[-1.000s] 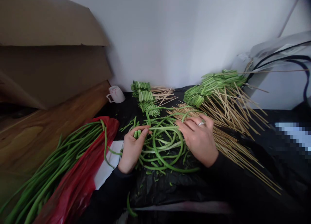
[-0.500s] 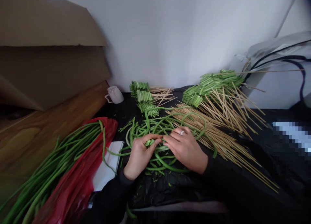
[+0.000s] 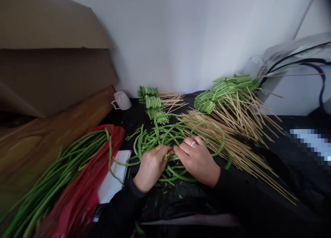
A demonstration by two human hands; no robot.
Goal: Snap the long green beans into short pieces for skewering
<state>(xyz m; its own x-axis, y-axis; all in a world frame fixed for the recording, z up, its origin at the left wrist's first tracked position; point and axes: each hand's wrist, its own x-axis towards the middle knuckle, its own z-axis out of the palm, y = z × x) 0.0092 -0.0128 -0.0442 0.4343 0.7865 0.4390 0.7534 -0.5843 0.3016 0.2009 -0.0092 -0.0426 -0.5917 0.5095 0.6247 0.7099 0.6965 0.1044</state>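
Note:
My left hand [image 3: 150, 167] is closed around a small bunch of short cut green bean pieces [image 3: 166, 156], mostly hidden by the fingers. Its fingertips meet those of my right hand [image 3: 198, 162], which wears a ring and is curled in a pinch. The right fingers appear closed on a long green bean [image 3: 222, 141] that loops out behind the hand; the pinched end is hidden. Under and behind both hands lies a tangled pile of long green beans [image 3: 165, 131].
Bare skewers [image 3: 240, 152] lie to the right. Skewered bean pieces are stacked at back centre [image 3: 153, 102] and back right [image 3: 230, 90]. A white mug [image 3: 122, 101] stands back left, near a cardboard box [image 3: 57, 76]. More long beans [image 3: 62, 165] rest on a red bag [image 3: 77, 193].
My left hand has turned knuckles-up, covering more of the bean pieces. The long bean's loop on the right has shifted outward. My right hand has barely moved.

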